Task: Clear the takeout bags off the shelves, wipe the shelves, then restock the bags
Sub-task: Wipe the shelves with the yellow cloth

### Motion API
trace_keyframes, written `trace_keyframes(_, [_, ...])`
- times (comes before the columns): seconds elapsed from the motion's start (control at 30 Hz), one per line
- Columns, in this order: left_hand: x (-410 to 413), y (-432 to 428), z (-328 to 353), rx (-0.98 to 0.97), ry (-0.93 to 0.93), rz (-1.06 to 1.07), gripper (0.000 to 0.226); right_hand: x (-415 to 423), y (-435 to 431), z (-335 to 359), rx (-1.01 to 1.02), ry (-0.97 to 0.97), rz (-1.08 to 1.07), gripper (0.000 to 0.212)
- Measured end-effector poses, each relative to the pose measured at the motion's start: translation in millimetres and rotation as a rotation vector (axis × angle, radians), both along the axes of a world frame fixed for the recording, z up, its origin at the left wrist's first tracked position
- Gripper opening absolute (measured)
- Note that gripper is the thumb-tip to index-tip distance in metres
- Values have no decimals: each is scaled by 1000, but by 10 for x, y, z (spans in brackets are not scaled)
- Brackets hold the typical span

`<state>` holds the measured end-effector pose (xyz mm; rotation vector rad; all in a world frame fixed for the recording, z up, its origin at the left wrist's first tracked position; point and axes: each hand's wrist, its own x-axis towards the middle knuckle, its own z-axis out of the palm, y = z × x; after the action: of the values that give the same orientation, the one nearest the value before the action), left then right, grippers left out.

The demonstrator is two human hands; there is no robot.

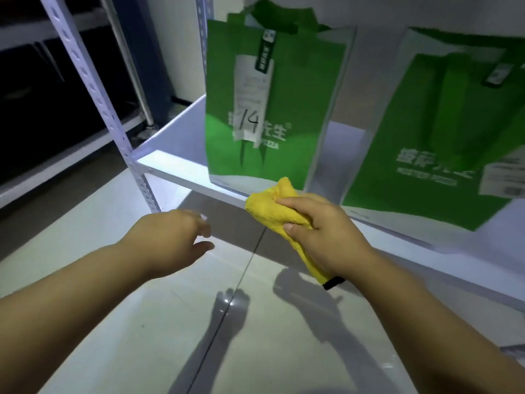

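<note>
The white shelf [173, 163] stood above a pale tiled floor [142, 322]. Two green takeout bags stood upright on it with a gap between them. The left bag [298, 95] was near the front edge and bore a slip [250, 109] marked 14; the right bag [426, 177] was further along. The right grip [326, 231] was clenched round a bunched yellow cloth [270, 209] at the shelf's front edge, just beside the left bag's lower corner. The left grip [170, 240] hung released below the shelf, holding nothing; its blurred fingers seemed loosely curled.
</note>
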<state>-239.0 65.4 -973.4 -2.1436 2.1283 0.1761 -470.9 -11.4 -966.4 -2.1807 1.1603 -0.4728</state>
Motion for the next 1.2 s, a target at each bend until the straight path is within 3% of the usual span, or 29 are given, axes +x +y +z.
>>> trace_keyframes(0.23, [1159, -243, 114, -61, 78, 62, 29, 1262, -88, 109, 83, -38, -21, 43])
trace_keyframes(0.47, [2019, -342, 334, -210, 243, 258, 35, 2183, -240, 157, 33, 138, -96, 42])
trace_keyframes(0.8, [2206, -788, 321, -408, 413, 470, 85, 2705, -628, 38, -103, 307, -189, 43])
trace_keyframes(0.9, [2091, -786, 253, -534, 441, 451, 69, 2712, -691, 3, -61, 301, -174, 42])
trace_keyframes(1.03, [1936, -718, 135, -638, 365, 230, 36, 2628, -668, -22, -13, 274, -148, 42])
trace_keyframes(1.2, [1870, -782, 141, -527, 441, 117, 32, 2373, -482, 39, -23, 289, -23, 43])
